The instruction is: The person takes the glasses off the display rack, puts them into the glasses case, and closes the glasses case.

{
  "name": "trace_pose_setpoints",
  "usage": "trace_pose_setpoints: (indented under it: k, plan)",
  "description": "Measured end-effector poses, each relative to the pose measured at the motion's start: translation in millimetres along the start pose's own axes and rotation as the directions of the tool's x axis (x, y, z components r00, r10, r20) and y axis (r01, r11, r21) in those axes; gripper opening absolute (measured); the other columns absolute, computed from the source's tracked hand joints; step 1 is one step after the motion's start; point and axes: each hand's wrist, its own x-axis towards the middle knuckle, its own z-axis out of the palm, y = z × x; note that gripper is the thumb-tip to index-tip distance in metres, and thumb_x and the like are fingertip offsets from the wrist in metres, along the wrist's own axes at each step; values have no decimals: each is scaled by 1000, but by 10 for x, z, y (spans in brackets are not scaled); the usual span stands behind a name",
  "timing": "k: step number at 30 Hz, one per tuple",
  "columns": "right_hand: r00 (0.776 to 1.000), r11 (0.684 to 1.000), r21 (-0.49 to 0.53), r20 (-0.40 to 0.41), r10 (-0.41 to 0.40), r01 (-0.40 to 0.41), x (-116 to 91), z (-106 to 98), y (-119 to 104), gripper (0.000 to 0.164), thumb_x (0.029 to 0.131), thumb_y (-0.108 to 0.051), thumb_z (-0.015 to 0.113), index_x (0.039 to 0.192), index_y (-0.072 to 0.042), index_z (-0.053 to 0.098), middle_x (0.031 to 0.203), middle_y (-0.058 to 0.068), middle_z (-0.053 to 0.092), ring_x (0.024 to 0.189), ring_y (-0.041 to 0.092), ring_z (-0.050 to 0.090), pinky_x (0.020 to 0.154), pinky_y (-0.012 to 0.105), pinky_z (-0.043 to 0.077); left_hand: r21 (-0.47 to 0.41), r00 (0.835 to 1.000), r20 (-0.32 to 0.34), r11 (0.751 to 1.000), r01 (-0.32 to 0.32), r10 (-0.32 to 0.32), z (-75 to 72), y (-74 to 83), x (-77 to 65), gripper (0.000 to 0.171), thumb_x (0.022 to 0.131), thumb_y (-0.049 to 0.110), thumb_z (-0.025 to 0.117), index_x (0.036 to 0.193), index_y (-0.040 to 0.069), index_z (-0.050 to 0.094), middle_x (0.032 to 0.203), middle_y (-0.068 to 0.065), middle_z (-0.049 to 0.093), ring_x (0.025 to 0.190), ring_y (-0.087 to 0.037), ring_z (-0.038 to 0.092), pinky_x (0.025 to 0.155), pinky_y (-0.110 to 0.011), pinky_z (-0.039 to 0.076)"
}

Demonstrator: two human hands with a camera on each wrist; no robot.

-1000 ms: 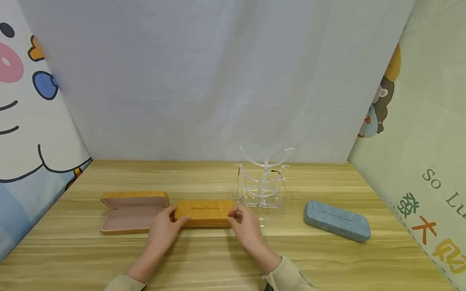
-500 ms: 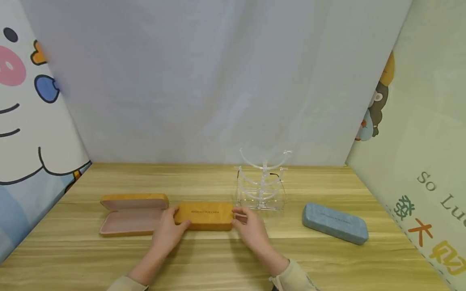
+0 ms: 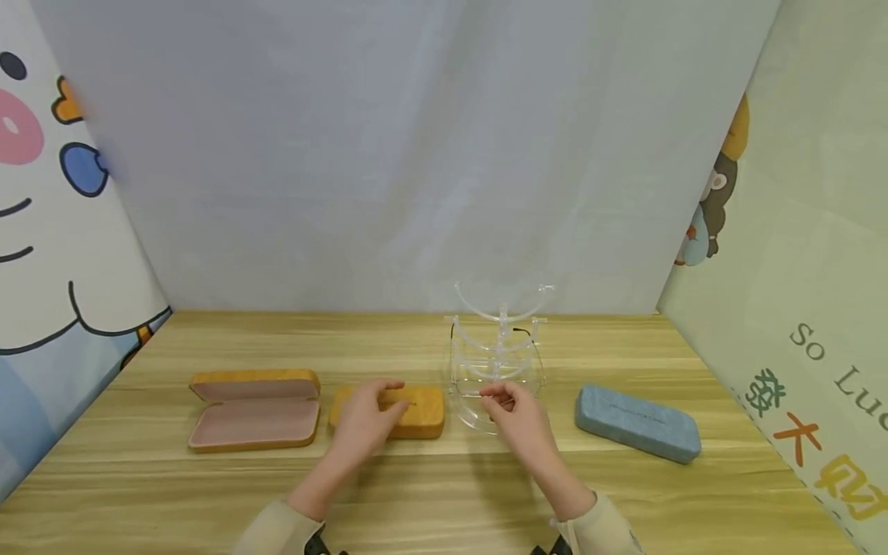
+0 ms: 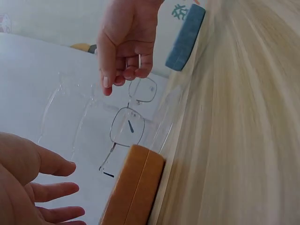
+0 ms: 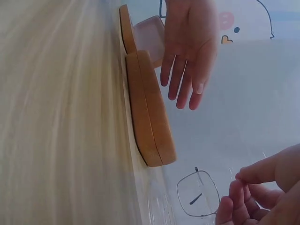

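My left hand [image 3: 368,420], fingers spread, hovers over the closed mustard-yellow glasses case [image 3: 425,420] and hides its left part from the head camera. In the left wrist view that hand sits apart from the case, holding nothing. My right hand [image 3: 523,424] is in front of the clear display stand [image 3: 504,317], its fingers loosely curled with nothing in them. Thin metal-framed eyeglasses [image 4: 127,126] rest on a lower tier of the stand, close beyond the right fingertips; the hand partly covers them in the head view.
An opened yellow glasses case [image 3: 260,425] with pink lining lies left of the closed one. A blue glasses case [image 3: 637,422] lies at an angle to the right. Behind the wooden table [image 3: 416,501] hangs a white cloth [image 3: 347,154], with printed cloths at both sides.
Both hands have let go of the closed yellow case, which stays in place. The left hand has risen over it; the right hand has moved rightward to the front of the display stand.
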Motion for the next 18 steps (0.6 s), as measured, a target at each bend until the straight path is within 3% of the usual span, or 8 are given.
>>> trace_pose_setpoints:
  k: [3,5,7,11,12,14,18]
  plan:
    - [999,1000,-9,-24,29,-29,11,-71,1,11,85,-13,62,92,-6,66,81,3,59,72,12,51,64,24,44,-4,1000,17,1000,-20,20,105,65,52,29,85,15,62,112,5,63,121,-16,57,93,-29,59,83,-45,47]
    - [998,999,-17,-37,41,-41,24,-122,-3,12,85,-15,62,92,-7,66,82,3,59,73,12,51,65,24,43,-23,999,31,999,-31,31,179,110,98,29,85,15,62,112,5,63,122,-17,57,73,-23,57,76,-41,47]
    - [998,998,-27,-51,47,-49,47,-172,4,13,85,-16,62,93,-7,65,83,3,58,74,13,51,65,25,42,-40,998,42,999,-36,38,245,160,139,29,85,16,62,113,6,63,123,-18,55,72,-22,56,82,-42,46]
    - [996,998,-18,-69,52,-54,97,-270,28,15,86,-15,61,95,-4,64,86,6,58,77,15,51,66,25,42,-76,998,53,997,-17,21,352,250,217,31,85,17,61,114,6,62,124,-18,54,91,-28,59,89,-46,44]
    - [995,998,-23,-75,59,-61,106,-294,33,16,86,-16,60,96,-4,64,86,6,58,78,15,51,65,24,41,-83,998,57,996,-12,16,376,268,235,32,85,17,61,115,6,61,124,-18,54,104,-30,55,93,-47,42]
    - [994,997,-31,-89,69,-72,122,-340,40,17,87,-16,60,97,-3,63,88,7,58,79,16,52,64,24,41,-93,998,68,996,-4,11,421,299,270,33,84,16,61,116,5,60,124,-18,54,115,-34,49,94,-48,41]
    - [987,991,-84,-131,91,-103,148,-411,75,21,87,-20,59,101,-6,63,95,9,59,85,20,54,66,27,43,-134,996,84,990,45,-33,500,346,329,37,85,16,61,118,2,57,124,-19,52,114,-36,49,92,-48,42]
